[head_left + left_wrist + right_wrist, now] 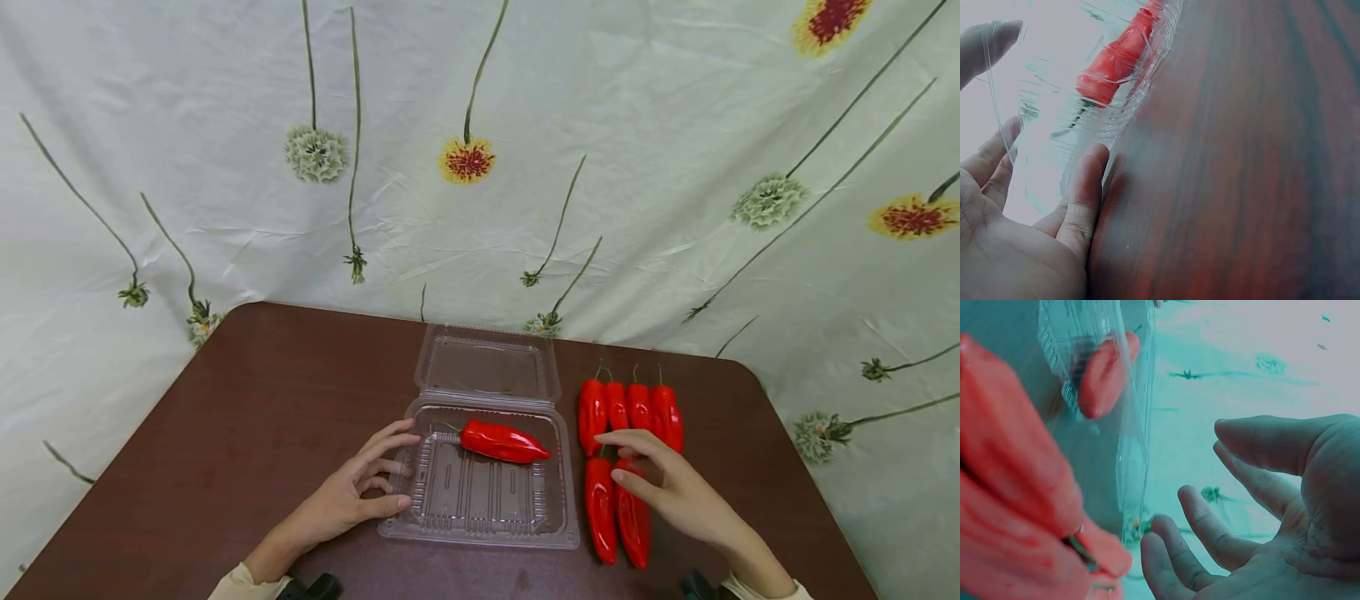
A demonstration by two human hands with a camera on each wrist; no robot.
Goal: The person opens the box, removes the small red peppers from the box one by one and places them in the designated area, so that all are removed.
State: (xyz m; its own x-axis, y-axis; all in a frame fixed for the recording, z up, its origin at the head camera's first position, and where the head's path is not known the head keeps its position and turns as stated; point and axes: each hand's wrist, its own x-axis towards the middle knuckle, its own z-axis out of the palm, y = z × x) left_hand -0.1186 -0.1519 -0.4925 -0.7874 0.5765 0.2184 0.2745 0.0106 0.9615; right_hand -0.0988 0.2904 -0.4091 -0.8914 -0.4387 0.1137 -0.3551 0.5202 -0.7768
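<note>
A clear plastic clamshell box (480, 540) lies on the table with its lid (487, 367) folded back. One red chili pepper (504, 442) rests inside, its stem to the left. Along the box's left edge, my left hand (341, 493) has its fingers spread and lightly touches the rim. My right hand (686, 493) hovers over the red peppers on the right, fingers loosely bent and apart. Its palm holds nothing in the right wrist view. It partly covers two front peppers (600, 510) and the back row of several peppers (592, 414).
The dark brown table (300, 400) has rounded far corners. Behind it hangs a white flower-printed cloth (420, 208), near the far edge of the open lid. The peppers lie close to the box's right side.
</note>
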